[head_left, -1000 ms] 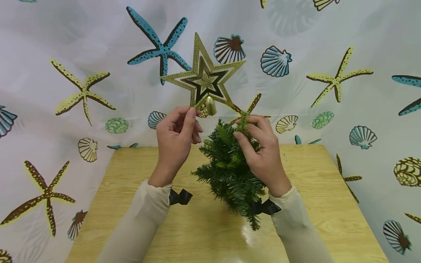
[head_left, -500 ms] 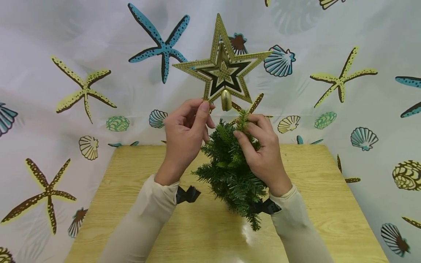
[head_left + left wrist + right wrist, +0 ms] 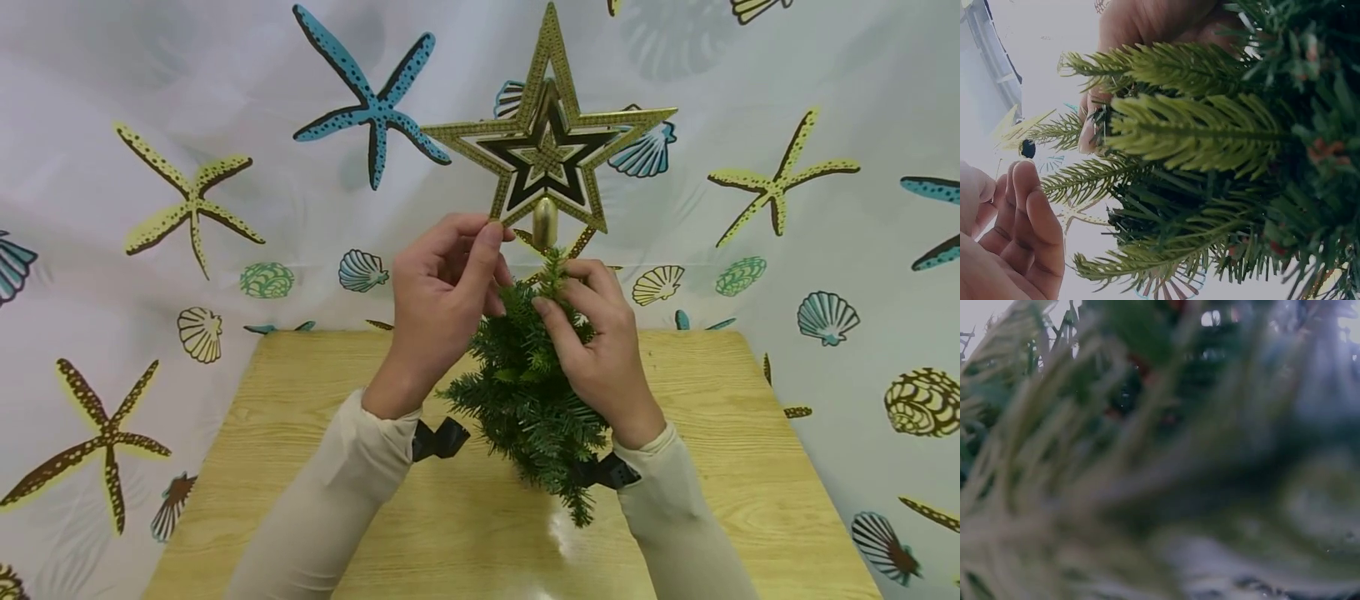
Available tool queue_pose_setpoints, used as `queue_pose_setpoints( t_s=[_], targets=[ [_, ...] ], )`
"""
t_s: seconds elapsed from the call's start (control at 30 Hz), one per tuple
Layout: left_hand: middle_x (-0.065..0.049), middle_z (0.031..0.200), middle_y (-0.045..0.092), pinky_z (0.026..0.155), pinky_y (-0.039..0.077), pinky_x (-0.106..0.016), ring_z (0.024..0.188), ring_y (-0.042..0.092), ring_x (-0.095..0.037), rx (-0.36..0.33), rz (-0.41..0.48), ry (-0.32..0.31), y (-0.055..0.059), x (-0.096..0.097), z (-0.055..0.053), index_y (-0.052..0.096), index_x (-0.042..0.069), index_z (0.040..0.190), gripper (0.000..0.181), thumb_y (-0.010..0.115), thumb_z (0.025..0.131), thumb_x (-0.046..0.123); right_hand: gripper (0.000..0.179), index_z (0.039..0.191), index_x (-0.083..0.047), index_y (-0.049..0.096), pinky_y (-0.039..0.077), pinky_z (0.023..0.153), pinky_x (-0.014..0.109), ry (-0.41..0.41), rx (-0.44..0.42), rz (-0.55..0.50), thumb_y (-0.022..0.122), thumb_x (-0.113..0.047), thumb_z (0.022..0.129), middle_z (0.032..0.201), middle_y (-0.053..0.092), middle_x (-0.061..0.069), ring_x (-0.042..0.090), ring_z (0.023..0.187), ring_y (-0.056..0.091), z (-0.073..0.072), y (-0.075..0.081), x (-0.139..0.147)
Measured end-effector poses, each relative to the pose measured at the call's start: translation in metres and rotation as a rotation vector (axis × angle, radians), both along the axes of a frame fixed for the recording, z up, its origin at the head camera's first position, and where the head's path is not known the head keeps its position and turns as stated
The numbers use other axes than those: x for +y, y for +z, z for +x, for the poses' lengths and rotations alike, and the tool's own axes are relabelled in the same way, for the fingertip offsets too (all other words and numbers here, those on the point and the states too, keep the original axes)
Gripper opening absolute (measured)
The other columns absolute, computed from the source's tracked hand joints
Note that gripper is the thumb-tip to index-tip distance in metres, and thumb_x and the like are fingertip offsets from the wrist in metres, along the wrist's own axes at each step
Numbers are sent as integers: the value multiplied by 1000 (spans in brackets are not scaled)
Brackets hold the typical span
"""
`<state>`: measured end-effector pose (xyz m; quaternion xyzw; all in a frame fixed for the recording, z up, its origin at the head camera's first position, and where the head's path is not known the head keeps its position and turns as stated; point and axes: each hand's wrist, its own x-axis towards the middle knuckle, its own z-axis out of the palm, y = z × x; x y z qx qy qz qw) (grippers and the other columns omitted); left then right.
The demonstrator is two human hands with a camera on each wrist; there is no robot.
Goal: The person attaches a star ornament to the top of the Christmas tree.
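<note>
A gold star topper with a small gold socket at its base hangs just above the tip of a small green artificial tree. My left hand pinches the star's lower left point between thumb and fingers. My right hand grips the tree's top sprig and holds it upright. In the left wrist view the tree's branches fill the frame, with the left hand's curled fingers at lower left. The right wrist view shows only blurred green needles.
The tree stands on a light wooden table. A curtain printed with starfish and shells hangs behind and beside the table. Black straps sit at both wrists.
My left hand has carried the star up and to the right, from beside the tree to directly above its tip. The right hand and tree have stayed put.
</note>
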<state>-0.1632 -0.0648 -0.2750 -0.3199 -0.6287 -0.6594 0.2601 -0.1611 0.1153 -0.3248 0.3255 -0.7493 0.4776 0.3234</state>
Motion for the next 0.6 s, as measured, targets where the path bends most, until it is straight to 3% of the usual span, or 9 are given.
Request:
queue_pose_setpoints(
  t_s=[0.6],
  targets=[
    [-10, 74, 68, 42, 46, -33, 45, 53, -16, -3, -62, -22, -3, 2, 3, 68, -5, 101, 15, 58, 106, 4, 8, 100, 1, 75, 42, 97, 47, 7, -4, -23, 68, -2, 98, 117, 62, 18, 33, 112, 53, 2, 1, -6]
  ],
)
